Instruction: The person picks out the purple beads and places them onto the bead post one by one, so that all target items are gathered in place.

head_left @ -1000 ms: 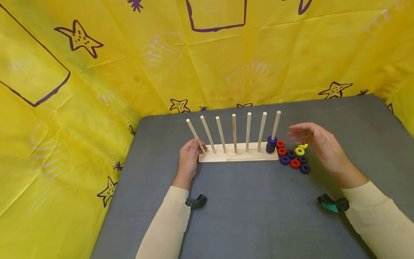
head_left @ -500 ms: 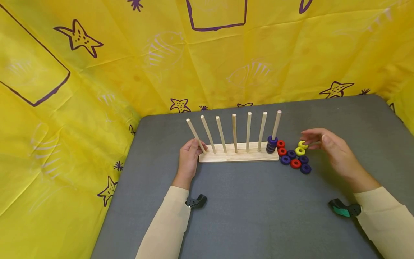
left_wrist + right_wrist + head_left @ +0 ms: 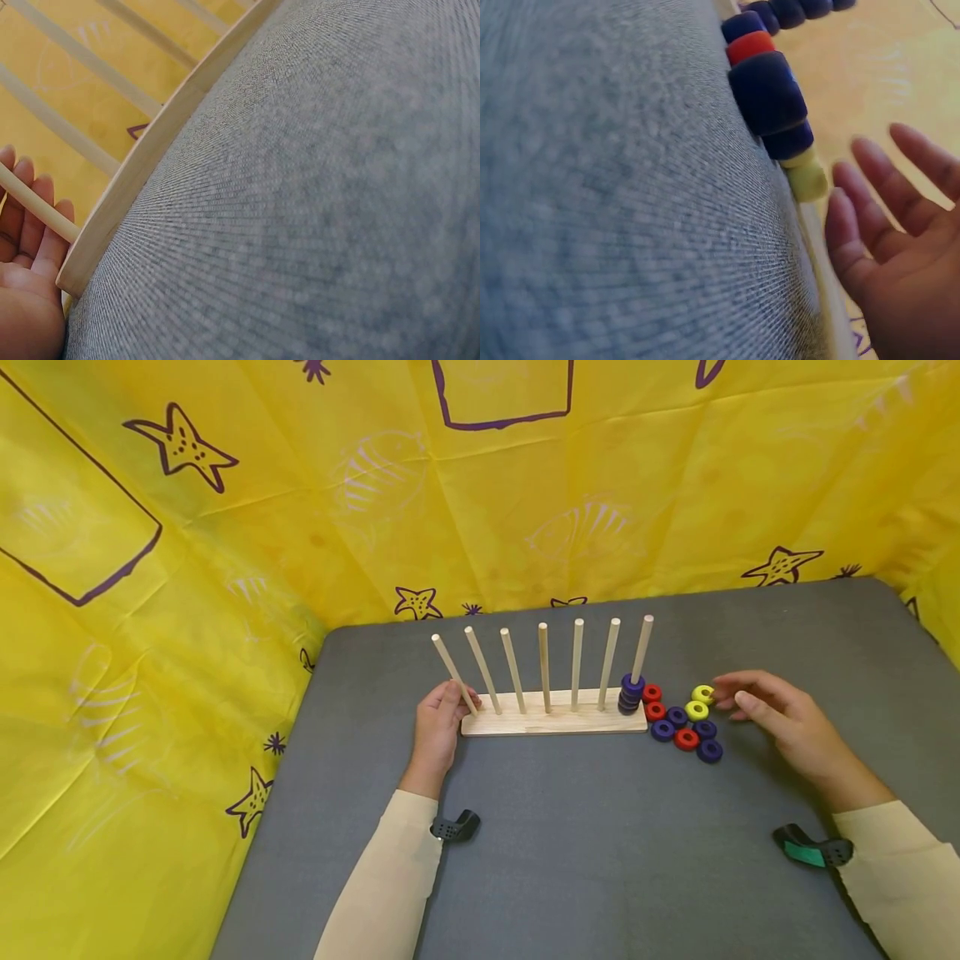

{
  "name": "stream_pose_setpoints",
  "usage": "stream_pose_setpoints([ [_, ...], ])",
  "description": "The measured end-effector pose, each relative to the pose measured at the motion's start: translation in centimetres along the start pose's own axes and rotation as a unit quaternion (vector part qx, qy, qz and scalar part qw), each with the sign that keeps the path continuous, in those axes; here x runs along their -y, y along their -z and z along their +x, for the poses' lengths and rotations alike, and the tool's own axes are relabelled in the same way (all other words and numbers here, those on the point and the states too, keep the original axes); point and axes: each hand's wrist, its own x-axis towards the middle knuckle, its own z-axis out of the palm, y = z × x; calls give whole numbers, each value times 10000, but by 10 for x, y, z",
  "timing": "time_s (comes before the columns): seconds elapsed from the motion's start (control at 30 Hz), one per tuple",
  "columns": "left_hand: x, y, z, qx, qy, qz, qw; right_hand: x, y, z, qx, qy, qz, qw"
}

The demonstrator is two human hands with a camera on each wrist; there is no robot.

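Note:
A wooden peg stand with several upright pegs sits on the grey table. At its left end my left hand holds the end peg, thumb on one side and fingers behind it. In the left wrist view, the fingers show behind that peg. Dark blue rings are stacked on the rightmost peg. My right hand holds nothing, its fingers loosely extended beside a yellow ring. In the right wrist view, its fingertips are close to the yellow ring; contact is unclear.
Loose rings lie in a cluster right of the stand: red ones such as the red ring, a second yellow ring and several dark blue rings. A yellow patterned cloth hangs behind and left of the table.
My right hand has moved right and down, away from the rightmost peg, to beside the yellow rings. The left hand, stand and rings look unmoved.

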Motion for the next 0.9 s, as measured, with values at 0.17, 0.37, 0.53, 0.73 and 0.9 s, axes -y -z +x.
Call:
stream_pose_setpoints([
  [0.17, -2, -1, -1, -2, 8, 42, 10000, -7, 2, -8, 46, -349, -617, 9975],
  [0.37, -4, -4, 1, -1, -3, 8, 10000, -11, -1, -11, -105, -738, -1069, 9915],
  [0.53, -3, -3, 2, -9, 5, -31, 10000, -11, -3, -9, -124, -984, -1516, 9835],
  [0.73, -2, -2, 1, -42, 45, -54, 10000, -18, -3, -8, -2, -971, -1747, 9798],
  [0.9, -2, -2, 0, -75, 65, -14, 10000, -17, -4, -6, 96, -855, -1786, 9801],
])
